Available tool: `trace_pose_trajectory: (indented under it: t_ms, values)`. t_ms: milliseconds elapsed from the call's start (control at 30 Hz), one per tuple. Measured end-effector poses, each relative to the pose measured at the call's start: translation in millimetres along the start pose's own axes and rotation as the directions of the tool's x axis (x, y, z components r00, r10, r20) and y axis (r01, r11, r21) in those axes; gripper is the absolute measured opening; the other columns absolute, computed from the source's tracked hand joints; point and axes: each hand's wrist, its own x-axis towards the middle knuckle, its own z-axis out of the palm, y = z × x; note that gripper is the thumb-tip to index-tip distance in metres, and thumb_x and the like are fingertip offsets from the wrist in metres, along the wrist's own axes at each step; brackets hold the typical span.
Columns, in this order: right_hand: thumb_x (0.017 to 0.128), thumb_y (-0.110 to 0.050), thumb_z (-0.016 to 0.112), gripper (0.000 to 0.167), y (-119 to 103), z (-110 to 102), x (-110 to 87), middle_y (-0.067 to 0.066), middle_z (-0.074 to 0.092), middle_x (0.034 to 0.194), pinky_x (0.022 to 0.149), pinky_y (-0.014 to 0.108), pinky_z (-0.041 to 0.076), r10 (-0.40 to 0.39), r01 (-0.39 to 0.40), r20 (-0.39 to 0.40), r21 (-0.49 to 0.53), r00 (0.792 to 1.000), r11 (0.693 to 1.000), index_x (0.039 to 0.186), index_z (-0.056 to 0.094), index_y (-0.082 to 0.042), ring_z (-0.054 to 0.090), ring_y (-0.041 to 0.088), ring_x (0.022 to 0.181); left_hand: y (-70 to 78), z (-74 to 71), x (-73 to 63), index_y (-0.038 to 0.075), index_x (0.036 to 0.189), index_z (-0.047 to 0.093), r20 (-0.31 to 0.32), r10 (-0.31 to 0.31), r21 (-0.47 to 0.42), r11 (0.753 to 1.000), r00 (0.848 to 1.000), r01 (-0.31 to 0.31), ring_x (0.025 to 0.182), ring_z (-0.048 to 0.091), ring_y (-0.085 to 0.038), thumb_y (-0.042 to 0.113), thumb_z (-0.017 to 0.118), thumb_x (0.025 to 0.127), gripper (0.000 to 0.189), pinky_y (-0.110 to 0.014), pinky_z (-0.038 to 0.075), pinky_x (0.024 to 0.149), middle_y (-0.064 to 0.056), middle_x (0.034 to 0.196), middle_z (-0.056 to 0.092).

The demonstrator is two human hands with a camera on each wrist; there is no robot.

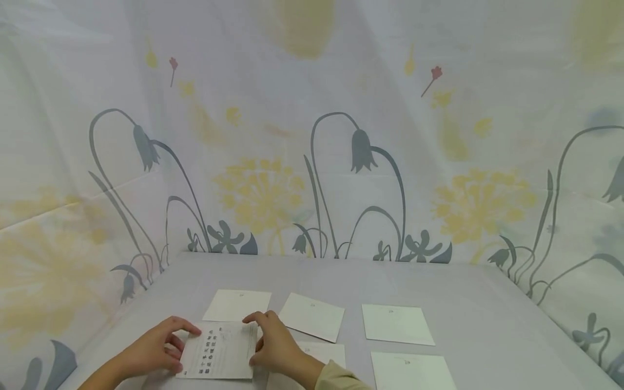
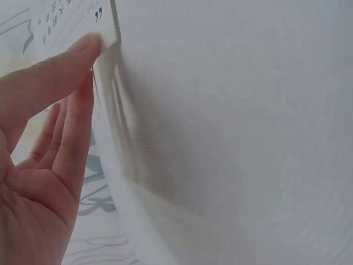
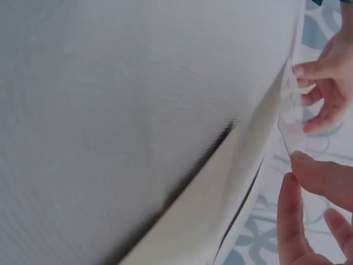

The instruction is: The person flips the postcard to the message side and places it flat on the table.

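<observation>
A white card (image 1: pixel 221 355) printed with dark Chinese characters is held by its two sides, low and left of centre in the head view. My left hand (image 1: pixel 156 349) grips its left edge, and in the left wrist view the thumb lies on a corner of the card (image 2: pixel 71 19) with fingers behind. At the opposite edge, my right hand (image 1: pixel 283 346) pinches the card between thumb and fingers. From the right wrist, the card (image 3: pixel 290 107) appears nearly edge-on, raised over the table, with both hands on it.
Blank-looking cards lie on the grey-white table (image 1: pixel 468 303): one at back left (image 1: pixel 234 303), a tilted one (image 1: pixel 312 317) in the middle, one at right (image 1: pixel 397 324), another nearer right (image 1: pixel 414 374). My right hand partly covers a card (image 1: pixel 329 353). Flower-printed fabric (image 1: pixel 273 124) surrounds the table.
</observation>
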Motion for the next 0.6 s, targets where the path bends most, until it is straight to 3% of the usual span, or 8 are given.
trace_pose_trajectory:
  t_ms: [133, 233, 400, 600]
  values:
    - [0.059, 0.017, 0.076, 0.079, 0.0, -4.0, 2.9, 0.000, 0.053, 0.087, 0.052, 0.017, 0.046, -0.038, 0.042, -0.058, 0.073, 0.998, 0.996, 0.128, 0.046, -0.006, 0.053, 0.000, 0.059, 1.4, -3.4, 0.0, -0.002, 0.114, 0.055, -0.075, 0.025, 0.003, 1.000, 0.997, -0.025, 0.082, 0.057, -0.009, 0.004, 0.078, 0.069, 0.050, -0.024, 0.051, 0.066, -0.013, 0.117, 0.047]
    - [0.064, 0.016, 0.074, 0.071, 0.2, -6.4, 4.5, -0.004, 0.055, 0.077, 0.055, 0.016, 0.047, -0.041, 0.053, -0.098, 0.119, 0.994, 0.991, 0.127, 0.045, -0.002, 0.054, 0.001, 0.061, 3.5, -5.7, -0.6, -0.007, 0.114, 0.054, -0.135, 0.048, 0.001, 0.999, 0.990, -0.049, 0.083, 0.058, -0.007, 0.006, 0.075, 0.074, 0.047, -0.023, 0.051, 0.068, -0.009, 0.115, 0.053]
    - [0.070, 0.011, 0.072, 0.040, 0.4, -8.4, 7.5, -0.006, 0.057, 0.072, 0.056, 0.017, 0.047, -0.029, 0.056, -0.160, 0.165, 0.987, 0.985, 0.106, 0.057, 0.000, 0.053, 0.001, 0.062, 7.2, -6.9, 0.1, -0.012, 0.114, 0.048, -0.216, 0.044, -0.048, 0.997, 0.975, -0.056, 0.083, 0.058, -0.005, 0.006, 0.071, 0.080, 0.045, -0.025, 0.053, 0.069, -0.015, 0.111, 0.052]
    - [0.076, 0.004, 0.072, 0.013, -2.3, -11.2, 9.3, -0.005, 0.060, 0.070, 0.055, 0.019, 0.050, 0.025, 0.016, -0.156, 0.256, 0.988, 0.967, 0.082, 0.063, -0.002, 0.057, 0.004, 0.061, 6.7, -9.6, -0.4, -0.018, 0.117, 0.034, -0.263, 0.005, -0.229, 0.971, 0.965, -0.067, 0.083, 0.060, -0.006, 0.000, 0.062, 0.087, 0.046, -0.028, 0.054, 0.071, -0.011, 0.100, 0.052]
